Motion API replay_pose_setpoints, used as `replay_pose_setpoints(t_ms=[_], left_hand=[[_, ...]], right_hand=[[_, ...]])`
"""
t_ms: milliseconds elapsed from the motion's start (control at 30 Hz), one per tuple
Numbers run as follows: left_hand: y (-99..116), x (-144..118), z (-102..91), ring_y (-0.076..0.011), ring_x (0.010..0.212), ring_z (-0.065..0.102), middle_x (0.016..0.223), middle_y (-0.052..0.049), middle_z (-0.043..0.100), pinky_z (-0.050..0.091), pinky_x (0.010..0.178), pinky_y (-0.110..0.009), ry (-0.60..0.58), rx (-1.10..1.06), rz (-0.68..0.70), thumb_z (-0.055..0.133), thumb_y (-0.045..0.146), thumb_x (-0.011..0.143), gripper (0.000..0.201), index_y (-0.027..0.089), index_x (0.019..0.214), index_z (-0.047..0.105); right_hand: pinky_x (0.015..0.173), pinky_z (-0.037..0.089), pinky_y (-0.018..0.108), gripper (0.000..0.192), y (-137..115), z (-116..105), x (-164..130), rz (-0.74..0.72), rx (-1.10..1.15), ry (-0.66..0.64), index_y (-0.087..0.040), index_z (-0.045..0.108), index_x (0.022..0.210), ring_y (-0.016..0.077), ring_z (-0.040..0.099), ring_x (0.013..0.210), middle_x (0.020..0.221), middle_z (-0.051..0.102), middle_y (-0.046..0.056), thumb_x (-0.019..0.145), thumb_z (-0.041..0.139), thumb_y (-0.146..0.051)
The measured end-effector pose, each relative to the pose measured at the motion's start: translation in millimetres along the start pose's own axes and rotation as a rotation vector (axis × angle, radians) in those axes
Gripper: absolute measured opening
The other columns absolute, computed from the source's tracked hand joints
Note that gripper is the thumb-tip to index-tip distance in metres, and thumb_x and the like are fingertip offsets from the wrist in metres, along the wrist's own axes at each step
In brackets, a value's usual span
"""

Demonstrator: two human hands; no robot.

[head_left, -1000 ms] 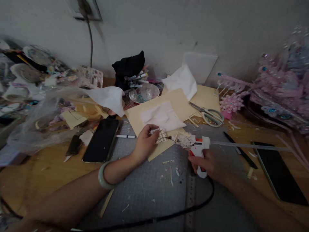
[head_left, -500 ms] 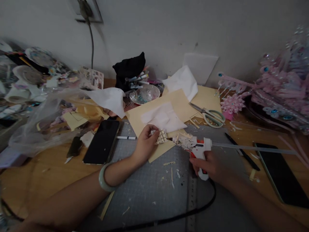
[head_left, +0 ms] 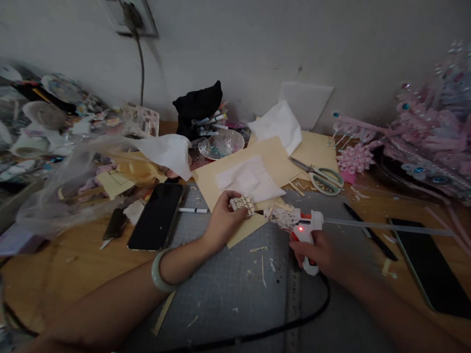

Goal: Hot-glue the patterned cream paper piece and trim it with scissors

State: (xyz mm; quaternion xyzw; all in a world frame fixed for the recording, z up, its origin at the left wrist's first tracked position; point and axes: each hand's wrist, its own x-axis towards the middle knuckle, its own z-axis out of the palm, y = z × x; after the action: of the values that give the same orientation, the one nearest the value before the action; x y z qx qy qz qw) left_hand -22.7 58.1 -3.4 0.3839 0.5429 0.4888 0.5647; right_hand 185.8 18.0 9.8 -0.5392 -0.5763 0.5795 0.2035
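Between the thumb and fingers of my left hand (head_left: 222,220) is a small pale piece (head_left: 243,205) with a dark line pattern, its exact kind unclear. My right hand (head_left: 318,250) is wrapped round the handle of a white and orange hot glue gun (head_left: 303,228), whose red light glows. The gun's tip reaches the right edge of the patterned piece; whether they touch I cannot tell. A long clear glue stick (head_left: 386,225) runs out of the gun's back. Under both hands lies a grey cutting mat (head_left: 221,294) with scraps on it.
Cream card sheets (head_left: 206,171) and white cloth (head_left: 253,179) lie beyond my hands. Scissors (head_left: 326,180) are at the right of them. One phone (head_left: 156,215) lies left, another phone (head_left: 430,264) right. A black cable (head_left: 287,323) crosses the mat. Pink beaded decorations (head_left: 415,142) crowd the far right.
The patterned piece has turned in my left hand, with more of its face showing and the thumb lower. A red light now shows on the glue gun, which has stayed in place.
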Motion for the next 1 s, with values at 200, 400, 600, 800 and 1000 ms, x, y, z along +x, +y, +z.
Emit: replay_pose_setpoints(t_ms=[200,400,600,800,1000], left_hand=[[-1.9,0.8,-0.5,-0.0089,0.057,0.050,0.066,0.006,0.052,0.041,0.056,-0.021,-0.009,-0.023,0.024,0.059,0.012,0.055,0.035,0.020,0.084,0.041],[-0.3,-0.7,-0.3,-0.0083,0.057,0.048,0.065,0.007,0.051,0.038,0.055,-0.020,-0.022,-0.005,0.055,0.057,0.012,0.057,0.031,0.020,0.082,0.041],[1.6,-2.7,-0.5,-0.0083,0.053,0.045,0.063,0.006,0.050,0.035,0.050,-0.019,-0.031,0.062,0.024,0.057,0.016,0.060,0.025,0.020,0.081,0.044],[0.2,-2.0,-1.4,-0.0083,0.049,0.043,0.059,0.007,0.047,0.031,0.046,-0.019,-0.018,0.111,0.007,0.058,0.017,0.060,0.025,0.020,0.082,0.046],[-1.1,-1.4,-1.4,-0.0066,0.046,0.039,0.058,0.008,0.045,0.029,0.046,-0.018,-0.019,0.130,0.028,0.057,0.016,0.061,0.025,0.020,0.082,0.046]], right_hand=[[0.039,0.032,0.022,0.024,1.5,0.4,0.3,0.011,0.032,0.007,-0.019,0.046,0.055,0.0102,0.044,0.039,0.040,0.048,-0.002,0.066,0.051,-0.039],[0.039,0.032,0.022,0.026,2.1,0.2,-0.1,0.024,0.023,0.003,-0.019,0.046,0.053,0.0100,0.043,0.038,0.040,0.048,-0.002,0.066,0.052,-0.039],[0.040,0.033,0.022,0.023,7.7,0.2,1.0,-0.009,0.068,0.010,-0.018,0.048,0.057,0.0102,0.045,0.040,0.042,0.049,-0.002,0.068,0.053,-0.038],[0.041,0.033,0.022,0.023,8.7,1.7,2.1,0.008,0.104,0.012,-0.018,0.048,0.059,0.0110,0.045,0.040,0.041,0.048,-0.003,0.067,0.054,-0.038],[0.042,0.034,0.022,0.022,7.0,2.5,1.6,0.010,0.099,0.017,-0.018,0.048,0.058,0.0111,0.045,0.041,0.041,0.048,-0.003,0.067,0.054,-0.038]])
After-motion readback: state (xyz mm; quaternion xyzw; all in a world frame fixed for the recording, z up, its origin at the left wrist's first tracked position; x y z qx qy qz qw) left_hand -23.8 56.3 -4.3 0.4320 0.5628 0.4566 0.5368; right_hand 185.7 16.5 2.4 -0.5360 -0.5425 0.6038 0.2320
